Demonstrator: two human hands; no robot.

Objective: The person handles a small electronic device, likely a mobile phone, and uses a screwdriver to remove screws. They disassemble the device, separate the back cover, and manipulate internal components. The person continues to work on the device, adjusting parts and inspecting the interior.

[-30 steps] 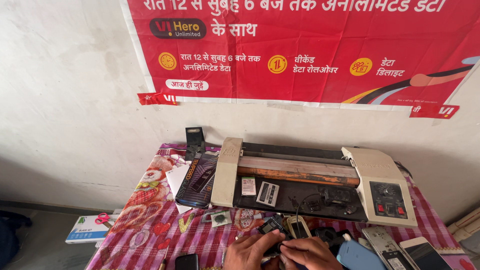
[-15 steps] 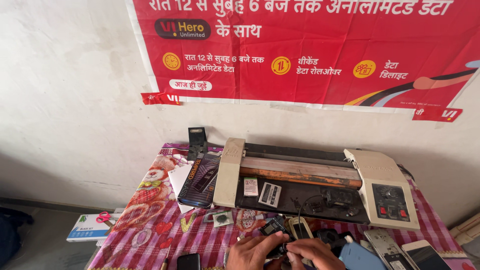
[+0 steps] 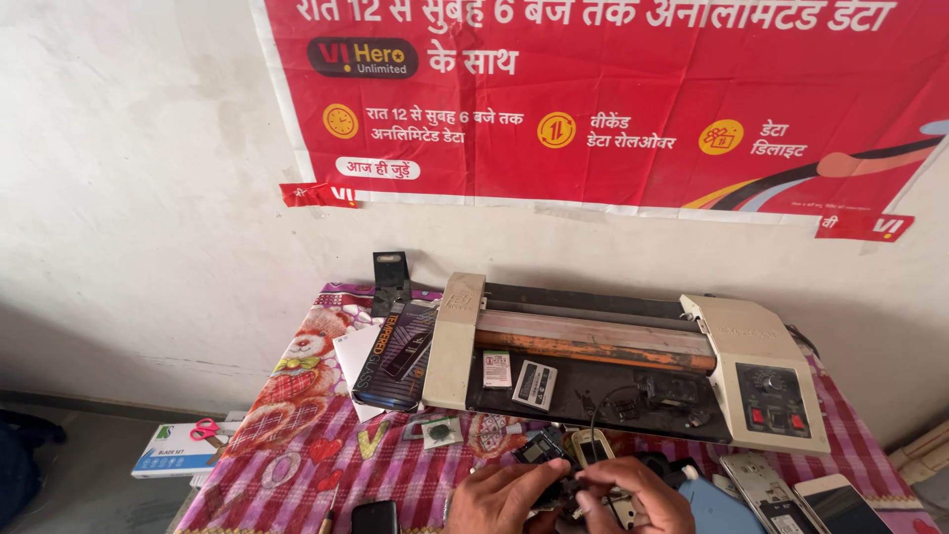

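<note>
- Both hands meet at the bottom edge of the view, over the near edge of the worktop (image 3: 326, 455), which wears a pink checked cloth.
- The left hand (image 3: 499, 499) and the right hand (image 3: 638, 494) are pressed close together, fingertips pinching a small dark part (image 3: 565, 491) between them.
- That part sits directly between the two hands, about equally near to each; it is too small and too covered to tell its long axis.
- Just beyond the fingertips lie two small phone-like pieces (image 3: 563, 450), near but apart from the hands.
- Farther back stands a large beige laminating machine (image 3: 633, 361), its long axis running left to right across the worktop.
- A dark flat box (image 3: 395, 351) leans against the machine's left end.
- To the right of the right hand lie two bare phone bodies (image 3: 791, 499).
- A red poster (image 3: 613, 99) hangs on the wall above.
</note>
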